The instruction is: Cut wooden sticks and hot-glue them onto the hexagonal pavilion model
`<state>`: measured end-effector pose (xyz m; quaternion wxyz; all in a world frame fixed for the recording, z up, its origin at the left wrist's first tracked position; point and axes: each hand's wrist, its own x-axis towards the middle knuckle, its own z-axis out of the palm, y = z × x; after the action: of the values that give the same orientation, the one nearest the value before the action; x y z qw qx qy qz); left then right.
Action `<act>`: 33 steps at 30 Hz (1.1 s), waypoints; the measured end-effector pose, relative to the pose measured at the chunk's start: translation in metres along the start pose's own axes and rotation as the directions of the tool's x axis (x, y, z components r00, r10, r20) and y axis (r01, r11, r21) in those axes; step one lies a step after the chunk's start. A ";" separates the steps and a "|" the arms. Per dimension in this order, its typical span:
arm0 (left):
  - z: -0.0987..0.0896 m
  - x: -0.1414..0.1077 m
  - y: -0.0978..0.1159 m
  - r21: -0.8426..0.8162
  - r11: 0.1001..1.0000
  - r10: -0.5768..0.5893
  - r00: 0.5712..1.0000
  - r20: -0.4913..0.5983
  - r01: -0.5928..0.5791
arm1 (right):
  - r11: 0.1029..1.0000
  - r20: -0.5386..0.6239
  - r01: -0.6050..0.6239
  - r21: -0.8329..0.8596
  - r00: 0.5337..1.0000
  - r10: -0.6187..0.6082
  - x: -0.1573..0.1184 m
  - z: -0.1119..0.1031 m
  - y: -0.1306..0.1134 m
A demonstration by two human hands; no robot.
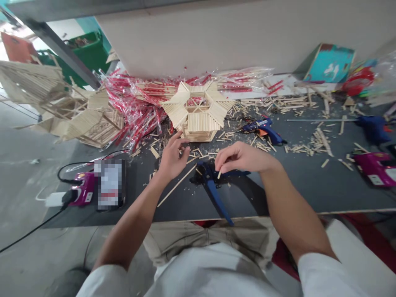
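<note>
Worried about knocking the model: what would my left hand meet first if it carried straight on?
Probably the lower tier of the stick pagoda model, just ahead of the left hand; depth is unclear.

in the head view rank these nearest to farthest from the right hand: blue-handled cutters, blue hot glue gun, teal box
1. blue-handled cutters, just below and left of the right hand
2. blue hot glue gun, ahead and slightly right
3. teal box, far back on the right
</note>
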<state>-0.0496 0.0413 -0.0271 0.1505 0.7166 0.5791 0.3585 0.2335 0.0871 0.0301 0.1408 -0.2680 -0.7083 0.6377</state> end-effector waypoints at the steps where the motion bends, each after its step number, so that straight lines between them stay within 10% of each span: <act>1: 0.000 0.001 0.000 -0.019 1.000 0.000 1.000 0.002 0.000 | 0.998 0.033 -0.043 0.034 0.999 0.042 0.006 0.005 0.003; 10: 0.001 -0.014 0.027 0.161 0.985 0.073 0.996 -0.058 -0.062 | 0.928 0.343 -0.265 0.262 0.924 0.167 0.032 0.039 0.031; 18: -0.014 -0.022 0.038 -0.050 0.936 0.348 0.892 0.287 -0.349 | 0.910 -0.110 -0.059 0.411 0.987 0.114 0.036 0.040 0.030; 33: -0.005 -0.024 0.033 -0.078 0.967 0.254 0.904 0.343 -0.241 | 0.936 -0.240 -0.041 0.350 0.962 0.132 0.035 0.034 0.033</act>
<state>-0.0306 0.0086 -0.0106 0.2167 0.8339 0.4412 0.2510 0.1934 0.0797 -0.0124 0.2483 -0.3520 -0.5495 0.7159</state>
